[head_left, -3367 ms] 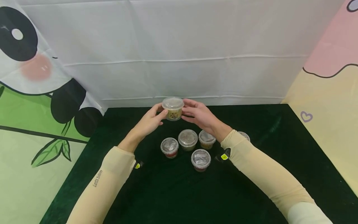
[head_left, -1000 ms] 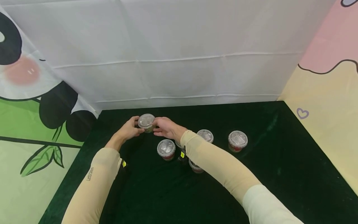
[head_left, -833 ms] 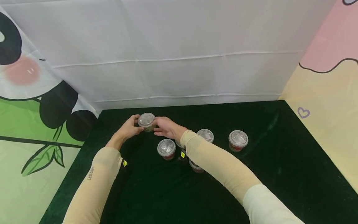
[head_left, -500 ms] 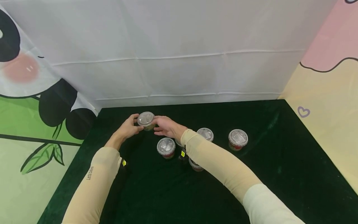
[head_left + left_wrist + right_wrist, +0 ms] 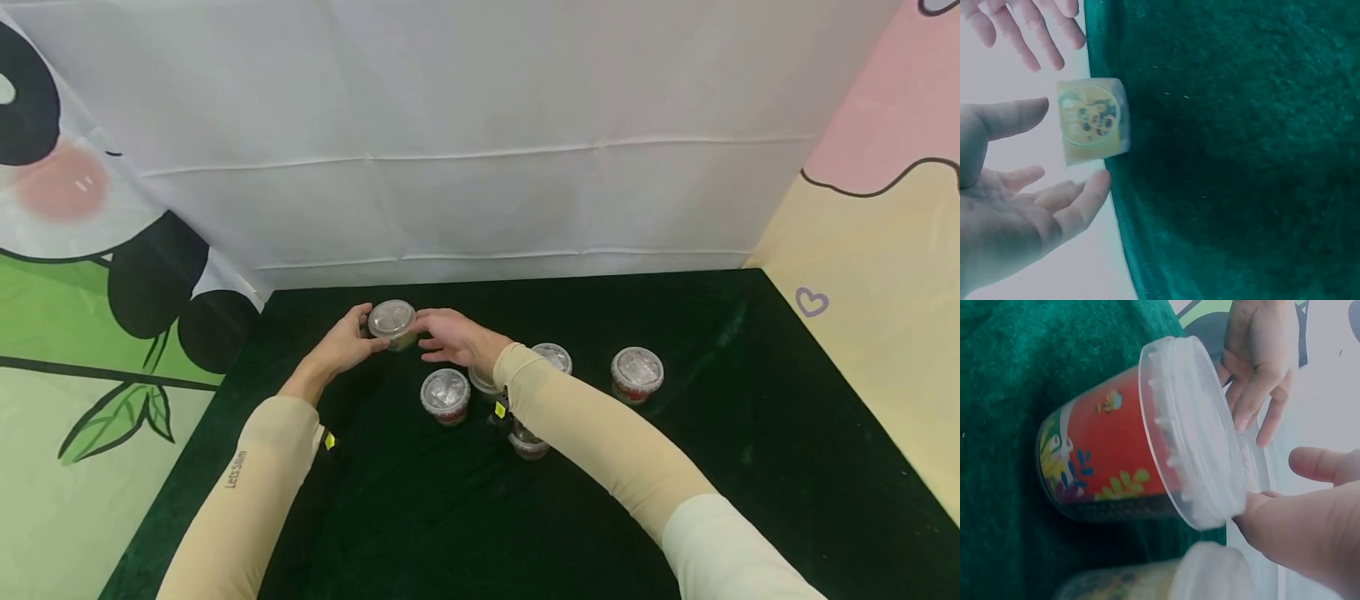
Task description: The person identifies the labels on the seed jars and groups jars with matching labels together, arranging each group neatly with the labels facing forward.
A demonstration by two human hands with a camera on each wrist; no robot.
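A round plastic tub [image 5: 392, 317] with a clear lid and yellowish side stands at the back left of the table. Around its left side lies my left hand [image 5: 341, 343], thumb in front and fingers behind, loosely spread. The left wrist view shows a gap between that thumb [image 5: 1025, 117] and the tub's yellow, patterned side [image 5: 1091, 122]. To the right of the tub is my right hand [image 5: 453, 340], its fingers extended toward the lid's edge. Seen from the right wrist, a red tub [image 5: 1110, 440] with a bee picture stands close to my right hand.
Several more lidded tubs stand on the dark green cloth [image 5: 420, 517]: one at centre left [image 5: 446, 396], one farther right [image 5: 637, 375], others partly hidden under my right forearm. A white fabric wall [image 5: 480, 208] rises behind the table's back edge.
Earlier, the tub was held raised between both hands; it has since come down and left to the table. In the last half second my right hand has drawn slightly right, away from it.
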